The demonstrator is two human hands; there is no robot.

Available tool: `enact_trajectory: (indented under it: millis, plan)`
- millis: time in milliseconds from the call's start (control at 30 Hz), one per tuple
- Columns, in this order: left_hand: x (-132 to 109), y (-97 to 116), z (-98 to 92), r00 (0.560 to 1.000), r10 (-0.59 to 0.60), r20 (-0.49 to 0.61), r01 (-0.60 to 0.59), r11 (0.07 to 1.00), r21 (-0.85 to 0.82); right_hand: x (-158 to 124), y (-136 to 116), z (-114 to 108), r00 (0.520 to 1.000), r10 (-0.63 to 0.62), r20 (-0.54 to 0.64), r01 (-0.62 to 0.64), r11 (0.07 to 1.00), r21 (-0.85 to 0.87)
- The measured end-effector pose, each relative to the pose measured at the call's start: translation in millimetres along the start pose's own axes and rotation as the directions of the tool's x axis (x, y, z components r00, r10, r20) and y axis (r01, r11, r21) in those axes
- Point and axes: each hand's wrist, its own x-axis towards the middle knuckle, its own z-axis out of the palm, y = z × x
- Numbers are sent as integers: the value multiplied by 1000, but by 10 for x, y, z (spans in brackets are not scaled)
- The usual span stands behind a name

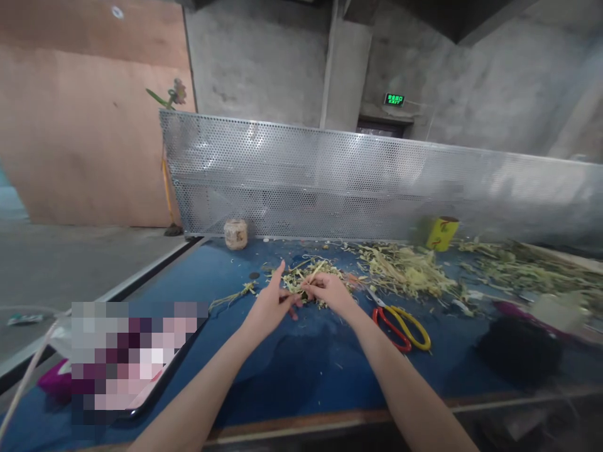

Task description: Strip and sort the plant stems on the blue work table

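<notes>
My left hand (pixel 273 301) rests on the blue table (pixel 292 370) with the forefinger stretched up and the other fingers curled toward a thin pale straw strip (pixel 312 274). My right hand (pixel 330 290) pinches the near end of that strip, fingers closed round it. Both hands meet over a small heap of yellow-green straw scraps (pixel 306 279) in the middle of the table.
Scissors with red and yellow handles (pixel 400 321) lie right of my right hand. A bigger straw pile (pixel 409 270) spreads further right. A yellow cup (pixel 441 233) and a small woven ball (pixel 235 233) stand by the perforated metal screen (pixel 358 182). A black object (pixel 518 351) sits at right.
</notes>
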Motion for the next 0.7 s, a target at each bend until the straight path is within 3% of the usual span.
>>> enact_trajectory:
  millis: [133,233,367,467,600,700]
  plan:
    - [-12,78,39,992,10,128,15,981,-195,-4,-31,-74,998,56,7,-56,998,-7]
    - [-26,111,77,983,68,169,-20,963,-269,-13,-63,-97,997,79,-15,-79,997,23]
    - [-51,109,119,977,57,206,15,942,-335,-20,-98,-92,997,75,-17,-75,997,-17]
    - [-60,110,130,982,3,189,70,923,-378,-16,-128,-94,998,46,-47,-47,999,-18]
    - [-43,130,117,985,-67,156,122,919,-376,-14,-150,-126,1000,-8,11,7,993,119]
    - [-14,127,92,997,-67,49,79,940,-333,-26,-140,-140,997,-66,49,58,987,149]
